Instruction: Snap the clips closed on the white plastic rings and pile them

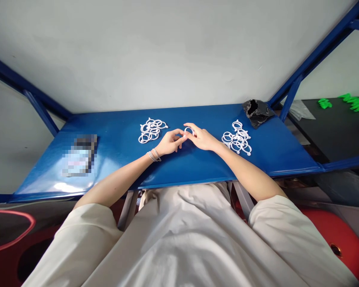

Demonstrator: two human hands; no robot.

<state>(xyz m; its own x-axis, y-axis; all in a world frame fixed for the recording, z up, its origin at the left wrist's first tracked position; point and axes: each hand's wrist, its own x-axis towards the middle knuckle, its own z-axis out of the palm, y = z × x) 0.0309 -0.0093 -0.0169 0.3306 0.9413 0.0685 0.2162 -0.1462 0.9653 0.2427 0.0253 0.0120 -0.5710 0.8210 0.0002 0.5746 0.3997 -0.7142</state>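
Small white plastic ring (pixel 189 130) pinched in the right hand (pixel 201 137) at frame centre, left hand (pixel 171 142) just beside it, silver bangles (pixel 154 155) on the left wrist, piles of white plastic rings (pixel 152 130) (pixel 237 138) on either side, glossy blue metal table (pixel 122 123) beneath.

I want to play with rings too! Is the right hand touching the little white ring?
Touching: the head view shows the right hand with its fingertips pressed on the white plastic ring.
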